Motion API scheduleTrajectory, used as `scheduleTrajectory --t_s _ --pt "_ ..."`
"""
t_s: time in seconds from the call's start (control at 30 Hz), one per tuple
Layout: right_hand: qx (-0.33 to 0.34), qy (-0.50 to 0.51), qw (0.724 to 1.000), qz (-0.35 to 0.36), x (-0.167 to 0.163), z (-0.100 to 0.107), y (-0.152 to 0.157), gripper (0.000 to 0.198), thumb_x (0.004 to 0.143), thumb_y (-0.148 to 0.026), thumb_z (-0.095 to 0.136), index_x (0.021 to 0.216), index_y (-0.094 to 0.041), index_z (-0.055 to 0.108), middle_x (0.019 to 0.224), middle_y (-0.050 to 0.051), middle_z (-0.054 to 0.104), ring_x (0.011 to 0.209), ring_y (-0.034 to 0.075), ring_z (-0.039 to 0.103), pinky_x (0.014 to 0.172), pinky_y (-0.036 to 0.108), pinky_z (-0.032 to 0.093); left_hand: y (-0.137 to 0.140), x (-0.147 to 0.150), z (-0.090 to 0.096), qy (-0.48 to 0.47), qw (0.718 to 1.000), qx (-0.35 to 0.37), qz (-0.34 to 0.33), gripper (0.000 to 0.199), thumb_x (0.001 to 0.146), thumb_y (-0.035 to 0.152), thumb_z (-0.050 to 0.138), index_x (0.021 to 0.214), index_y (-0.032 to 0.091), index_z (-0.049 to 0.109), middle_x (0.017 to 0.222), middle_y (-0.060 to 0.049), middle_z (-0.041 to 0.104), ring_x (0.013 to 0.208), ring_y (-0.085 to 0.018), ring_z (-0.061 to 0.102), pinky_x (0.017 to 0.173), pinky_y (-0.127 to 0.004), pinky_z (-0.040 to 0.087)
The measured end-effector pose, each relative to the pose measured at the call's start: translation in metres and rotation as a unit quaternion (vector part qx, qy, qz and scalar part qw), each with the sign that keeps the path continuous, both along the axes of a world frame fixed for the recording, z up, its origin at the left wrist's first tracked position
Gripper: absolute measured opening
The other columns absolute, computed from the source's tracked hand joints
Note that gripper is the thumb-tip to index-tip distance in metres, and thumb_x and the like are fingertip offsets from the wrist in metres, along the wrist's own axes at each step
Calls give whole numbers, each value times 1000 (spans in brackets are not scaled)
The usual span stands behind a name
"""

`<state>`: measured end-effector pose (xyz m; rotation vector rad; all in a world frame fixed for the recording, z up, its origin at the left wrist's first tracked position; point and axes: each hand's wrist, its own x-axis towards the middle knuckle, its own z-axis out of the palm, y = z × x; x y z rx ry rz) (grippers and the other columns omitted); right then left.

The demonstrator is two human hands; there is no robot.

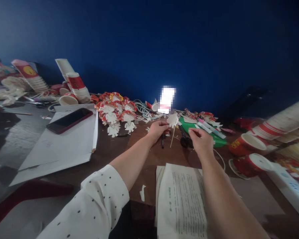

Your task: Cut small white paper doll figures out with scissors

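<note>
My left hand [158,131] is over the middle of the brown table, its fingers pressed together; whatever is between them, if anything, cannot be made out. Just beyond its fingertips is a white paper figure cutout [173,119]; I cannot tell whether they touch. A dark pen [162,142] lies under this hand, and a thin wooden stick [173,136] lies to its right. My right hand [203,141] is in a pinch, and anything held there is too small to see. Black scissors [185,142] lie beside its fingers, partly covered. Behind it is a green object [219,142] with several markers [209,126] on top.
Several paper dolls with red ruffled rims [114,113] pile up at the back left. A phone [71,120] rests on a white folder [57,146]. A lit screen [166,99] stands behind. Paper cups [248,144] crowd the right; an open book [180,199] lies in front.
</note>
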<state>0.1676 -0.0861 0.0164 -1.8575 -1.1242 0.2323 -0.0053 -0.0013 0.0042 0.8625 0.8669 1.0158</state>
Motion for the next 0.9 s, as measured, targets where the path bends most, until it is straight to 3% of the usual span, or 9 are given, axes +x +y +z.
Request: scheduleTrajectory --t_s 0.17,0.27,0.43,0.63,0.9 --pt "23 164 983 78 -25 1 2 58 70 -60 72 106 -14 76 84 7 74 70 20 64 57 27 45 -4 2 1 39 998 41 -41 12 75 7 78 78 11 67 62 -1 65 57 -9 62 57 -21 50" --pt "31 212 972 96 -32 -1 4 54 67 -60 75 99 -16 73 71 2 68 58 15 54 49 24 36 -9 3 2 72 993 69 -69 10 76 10 77 81 12 68 60 0 64 54 -9 59 54 -20 47" --pt "47 210 973 85 -31 -6 7 37 70 -52 72 81 -18 67 57 -4 57 49 11 41 47 24 31 -14 3 4 71 987 92 -111 8 79 11 74 83 12 67 60 1 64 54 -8 58 53 -19 44" --pt "30 166 982 90 -30 -4 4 33 70 -51 70 76 -18 67 55 -4 54 52 12 45 53 26 38 -8 1 -4 64 985 122 -104 26 73 23 83 93 14 69 72 0 68 59 -8 58 55 -20 43" --pt "15 165 979 121 -33 -9 6 42 70 -54 71 89 -17 73 66 0 66 58 16 56 58 27 44 -4 1 -8 103 983 126 -82 22 73 27 82 79 14 66 62 3 62 51 -6 50 51 -19 39"
